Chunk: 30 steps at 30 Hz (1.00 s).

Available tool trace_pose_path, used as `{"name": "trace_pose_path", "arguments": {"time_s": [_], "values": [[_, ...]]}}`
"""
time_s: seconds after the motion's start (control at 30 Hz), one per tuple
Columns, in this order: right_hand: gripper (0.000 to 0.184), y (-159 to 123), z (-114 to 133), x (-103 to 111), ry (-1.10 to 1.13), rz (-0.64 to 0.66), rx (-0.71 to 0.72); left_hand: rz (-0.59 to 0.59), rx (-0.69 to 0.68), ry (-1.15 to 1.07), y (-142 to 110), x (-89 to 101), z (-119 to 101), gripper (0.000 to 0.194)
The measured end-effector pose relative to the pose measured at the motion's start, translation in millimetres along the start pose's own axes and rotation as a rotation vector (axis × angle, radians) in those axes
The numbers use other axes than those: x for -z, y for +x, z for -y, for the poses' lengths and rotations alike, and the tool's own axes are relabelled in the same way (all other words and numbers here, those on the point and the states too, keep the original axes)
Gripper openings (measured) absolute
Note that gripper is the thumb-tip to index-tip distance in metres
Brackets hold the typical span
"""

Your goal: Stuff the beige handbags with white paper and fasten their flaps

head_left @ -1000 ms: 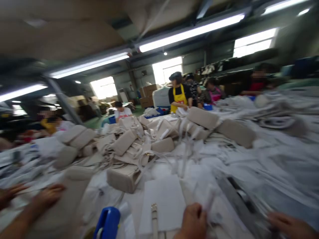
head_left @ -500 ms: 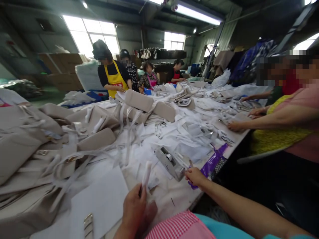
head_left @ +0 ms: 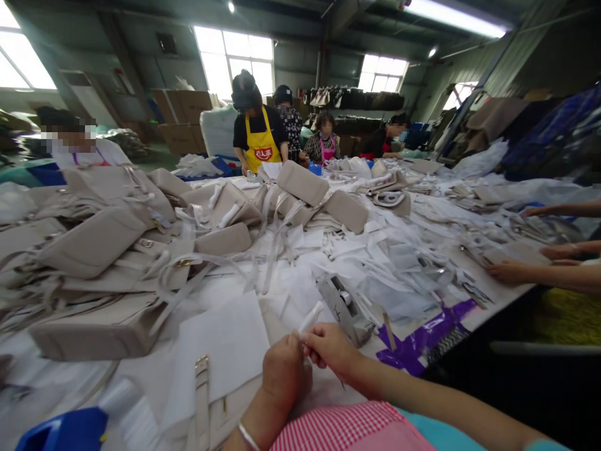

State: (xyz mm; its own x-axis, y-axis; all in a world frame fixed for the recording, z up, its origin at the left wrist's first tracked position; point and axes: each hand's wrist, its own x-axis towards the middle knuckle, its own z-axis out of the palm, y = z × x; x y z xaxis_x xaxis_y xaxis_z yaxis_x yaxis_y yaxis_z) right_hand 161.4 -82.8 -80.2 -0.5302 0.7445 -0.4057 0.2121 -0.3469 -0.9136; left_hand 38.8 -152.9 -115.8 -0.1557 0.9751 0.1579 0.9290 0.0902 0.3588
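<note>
A narrow roll of white wrapping [head_left: 310, 315] sticks up from my left hand [head_left: 283, 369], whose fingers are closed around its lower part. My right hand [head_left: 331, 347] meets it there, thumb and fingers pinched against the roll; whatever lies between those fingertips is hidden. Just beyond my right hand stands a grey tape dispenser [head_left: 342, 307]. To the left of my hands lies a beige bag piece under a white sheet [head_left: 220, 341], with a gold-buckled strap [head_left: 201, 388] across its near edge.
Beige bags [head_left: 94, 241] pile up on the left, with white paper scraps [head_left: 385, 269] across the middle. Purple plastic [head_left: 425, 341] lies at the table's right edge. A blue object [head_left: 66, 429] is at lower left. A co-worker's hands [head_left: 511, 272] work at right; several people stand opposite.
My right hand has left the tape dispenser's end and come left to my left hand at the white roll. The view has swung left, bringing in another person at far left.
</note>
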Motion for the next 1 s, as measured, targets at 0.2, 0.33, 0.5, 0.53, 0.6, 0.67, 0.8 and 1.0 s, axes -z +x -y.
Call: {"name": "trace_pose_path", "arguments": {"time_s": [0.2,0.33,0.5,0.53,0.6,0.67,0.8,1.0], "values": [[0.021,15,-4,-11,-0.088,-0.133,-0.055,-0.059,-0.05,-0.024,-3,-9.2,3,0.015],[0.02,18,-7,-7,-0.168,-0.156,-0.109,-0.082,-0.053,0.008,-5,-17.3,7,0.028],[0.021,24,-15,-5,-0.191,-0.146,-0.087,-0.095,-0.114,-0.012,-3,-17.1,8,0.057],[0.022,25,-16,-5,-0.204,-0.143,-0.076,-0.082,-0.11,-0.022,-2,-15.0,7,0.052],[0.024,26,-16,-5,-0.248,-0.137,-0.06,-0.06,-0.071,-0.044,0,-9.6,5,0.036],[0.026,25,-14,-5,-0.309,-0.131,-0.043,-0.038,-0.022,-0.066,2,-3.9,3,0.02],[0.024,15,-5,-6,-0.467,-0.107,0.106,-0.001,0.039,-0.091,4,2.0,2,0.016],[0.02,3,-9,-8,-0.684,-0.124,0.355,0.015,0.103,-0.166,4,-2.9,10,0.019]]}}
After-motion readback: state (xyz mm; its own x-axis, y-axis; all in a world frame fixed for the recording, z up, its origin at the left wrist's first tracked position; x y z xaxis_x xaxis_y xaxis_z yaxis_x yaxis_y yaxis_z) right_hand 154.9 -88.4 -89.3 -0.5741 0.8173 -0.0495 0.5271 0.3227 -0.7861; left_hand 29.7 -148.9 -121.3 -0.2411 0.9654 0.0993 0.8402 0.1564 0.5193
